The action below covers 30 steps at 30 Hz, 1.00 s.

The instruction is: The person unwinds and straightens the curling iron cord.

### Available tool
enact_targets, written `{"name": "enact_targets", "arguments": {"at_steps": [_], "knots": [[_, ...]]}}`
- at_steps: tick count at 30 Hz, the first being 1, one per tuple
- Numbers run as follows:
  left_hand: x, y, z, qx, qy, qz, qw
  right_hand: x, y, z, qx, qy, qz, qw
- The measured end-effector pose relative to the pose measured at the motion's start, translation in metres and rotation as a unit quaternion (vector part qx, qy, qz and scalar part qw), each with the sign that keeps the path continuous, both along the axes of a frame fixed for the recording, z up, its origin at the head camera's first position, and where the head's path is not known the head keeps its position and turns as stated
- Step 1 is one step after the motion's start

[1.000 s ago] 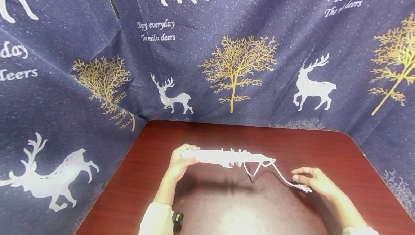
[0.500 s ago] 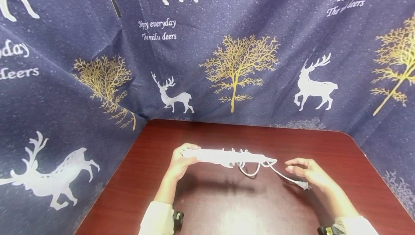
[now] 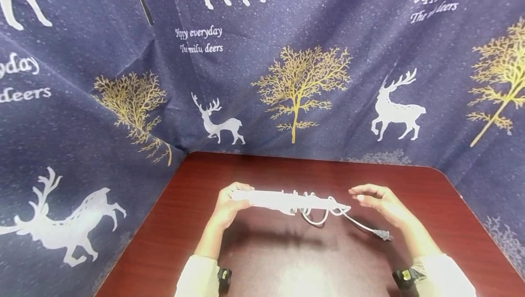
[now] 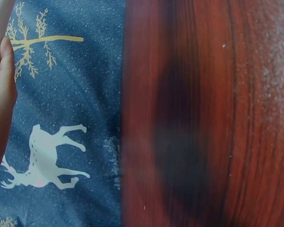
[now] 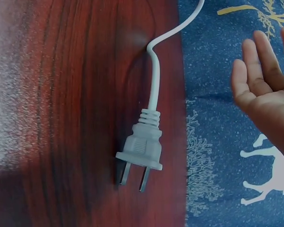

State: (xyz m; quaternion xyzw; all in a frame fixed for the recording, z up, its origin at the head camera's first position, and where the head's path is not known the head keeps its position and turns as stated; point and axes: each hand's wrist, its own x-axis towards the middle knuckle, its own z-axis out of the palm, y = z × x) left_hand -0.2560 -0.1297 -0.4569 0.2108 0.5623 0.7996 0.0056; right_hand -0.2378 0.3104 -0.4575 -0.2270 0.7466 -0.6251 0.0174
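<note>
Evidently the left hand [image 3: 227, 203] grips a long white appliance [image 3: 268, 198] above the red-brown wood-grain table [image 3: 287, 169], while the right hand [image 3: 383, 202], fingers loosely extended, holds nothing, so the thin white cord [image 3: 361, 225] could uncoil if its unheld two-pin plug [image 5: 142, 144] tugs, before navy deer-print cloth [image 3: 262, 37] reading "Hppy everyday The milu deers".

Seemingly white sleeves [image 3: 198, 277], black wrist-worn devices [image 3: 224, 280], yellowish patch [image 3: 406, 274] on the right one

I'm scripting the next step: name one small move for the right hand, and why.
Probably ease the right hand inward to pinch the cord beside the white device: the hand's open fingers are nearby and empty, the plug is unheld, and the left hand grips the device's far end.
</note>
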Motion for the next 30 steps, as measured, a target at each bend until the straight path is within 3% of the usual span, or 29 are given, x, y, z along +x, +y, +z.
{"name": "enact_targets", "arguments": {"at_steps": [8,13,19,23,30], "knots": [[0.008,0.003,0.015,-0.001,0.013,-0.006,0.9999,-0.008,-0.007,0.004,-0.025,-0.011,0.008,0.9996],[0.007,0.004,0.015,-0.004,0.018,-0.01,0.9998,-0.011,-0.012,0.005,-0.056,-0.017,0.017,0.9982],[0.008,0.004,0.015,-0.01,0.017,-0.005,0.9998,-0.015,-0.022,0.007,-0.05,0.006,0.008,0.9987],[0.007,0.004,0.013,-0.011,0.017,0.0,0.9998,-0.018,-0.03,0.008,-0.032,0.019,-0.002,0.9993],[-0.002,0.003,-0.003,-0.008,0.009,0.001,0.9999,-0.021,-0.041,0.004,-0.023,0.031,0.004,0.9993]]}}
